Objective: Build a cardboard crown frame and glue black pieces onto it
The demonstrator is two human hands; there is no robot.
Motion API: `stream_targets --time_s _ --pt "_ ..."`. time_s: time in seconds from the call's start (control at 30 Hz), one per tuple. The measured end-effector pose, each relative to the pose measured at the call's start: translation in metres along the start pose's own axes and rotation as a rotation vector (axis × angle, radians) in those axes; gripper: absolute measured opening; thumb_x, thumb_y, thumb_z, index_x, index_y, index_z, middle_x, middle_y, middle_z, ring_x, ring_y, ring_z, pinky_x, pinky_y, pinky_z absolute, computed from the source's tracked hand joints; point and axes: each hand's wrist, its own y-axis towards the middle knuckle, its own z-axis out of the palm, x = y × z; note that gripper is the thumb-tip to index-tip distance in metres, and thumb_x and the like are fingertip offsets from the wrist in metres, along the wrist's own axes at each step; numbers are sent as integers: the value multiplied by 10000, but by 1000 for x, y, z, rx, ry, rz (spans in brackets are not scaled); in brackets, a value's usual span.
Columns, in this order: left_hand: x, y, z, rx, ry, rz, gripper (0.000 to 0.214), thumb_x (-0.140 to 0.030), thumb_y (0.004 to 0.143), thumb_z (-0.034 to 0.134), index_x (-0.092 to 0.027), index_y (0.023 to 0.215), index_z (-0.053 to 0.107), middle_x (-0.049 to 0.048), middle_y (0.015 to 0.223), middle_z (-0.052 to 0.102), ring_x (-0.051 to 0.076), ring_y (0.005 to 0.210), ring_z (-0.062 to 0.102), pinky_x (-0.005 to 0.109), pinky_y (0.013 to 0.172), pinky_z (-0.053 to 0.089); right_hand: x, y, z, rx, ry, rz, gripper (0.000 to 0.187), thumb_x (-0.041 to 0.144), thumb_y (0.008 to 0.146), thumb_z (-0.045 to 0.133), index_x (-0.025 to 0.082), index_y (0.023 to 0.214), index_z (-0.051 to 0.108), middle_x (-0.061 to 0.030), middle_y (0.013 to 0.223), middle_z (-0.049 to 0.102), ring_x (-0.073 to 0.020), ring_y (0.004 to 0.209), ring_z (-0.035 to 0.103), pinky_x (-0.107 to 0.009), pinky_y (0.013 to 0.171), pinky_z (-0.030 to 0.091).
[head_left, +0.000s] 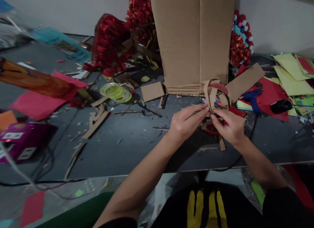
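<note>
Both my hands are at a small structure of bent cardboard strips [207, 94], a rounded cage-like shape with printed marks on one strip. My left hand [185, 120] pinches its lower left side, fingers pressed together. From the right, my right hand [229, 123] closes thumb and fingers on its lower edge. The exact contact of the fingertips is partly hidden. Just beneath the hands lie a red curved piece [210, 132] and a narrow cardboard strip [222, 143]. Behind the structure stands a tall cardboard panel [181, 41].
Right of my hands are a blue glue gun [253, 97], a black rounded object [281, 106] and yellow paper sheets [291, 67]. To the left are a tub of yellow-green stuff [116, 92], cardboard scraps [96, 123], red fringed decorations [110, 41] and a purple socket box [22, 141].
</note>
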Motion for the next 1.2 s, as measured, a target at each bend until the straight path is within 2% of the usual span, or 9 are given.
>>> stream_targets --time_s 0.23,0.43,0.57,0.67,0.8,0.9,1.1,1.2 --pt "0 -2 -2 9 46 39 225 -218 844 586 -198 1057 657 55 991 714 132 878 681 230 788 557 7 0 -1 34 -30 28 160 218 860 560 172 877 712 -34 787 751 -87 603 679 -156 605 537" --pt "0 -3 0 43 24 -35 181 -234 839 588 -202 998 670 48 955 720 131 863 683 226 795 553 8 -3 2 55 2 48 186 234 872 551 172 892 724 -21 737 744 -89 589 673 -155 579 527" --pt "-2 1 0 67 -52 -178 137 -271 830 595 -197 897 689 43 895 724 125 813 682 226 776 556 7 -5 4 57 -48 55 204 263 882 538 193 892 729 -2 713 739 -84 559 656 -162 561 514" --pt "-6 8 -2 61 -193 -315 156 -310 819 607 -183 812 698 43 832 721 117 757 672 226 749 552 5 -6 4 51 -107 9 223 257 893 517 186 893 729 -5 703 738 -76 547 646 -156 545 483" --pt "-12 18 -3 40 -437 -584 238 -393 766 665 -158 736 686 45 738 706 121 684 658 235 686 547 2 -7 4 72 -222 -60 217 239 899 511 203 900 725 -1 700 740 -75 564 652 -162 561 459" --pt "-13 20 0 32 -578 -772 334 -472 705 701 -145 766 674 37 705 695 119 637 647 231 627 542 1 -8 2 100 -259 -113 177 195 881 541 207 933 710 -1 773 751 -75 611 665 -175 583 447" --pt "-13 20 0 63 -642 -865 326 -466 714 685 -147 779 676 36 715 698 116 631 642 224 606 543 3 -10 0 111 -336 -225 166 153 859 555 186 947 692 -3 873 755 -86 664 679 -202 575 452" --pt "-17 20 -3 85 -589 -854 254 -401 740 661 -148 755 677 22 681 687 115 609 631 213 579 532 5 -9 2 94 -354 -201 159 186 859 558 201 927 701 10 792 753 -78 596 657 -205 546 436"
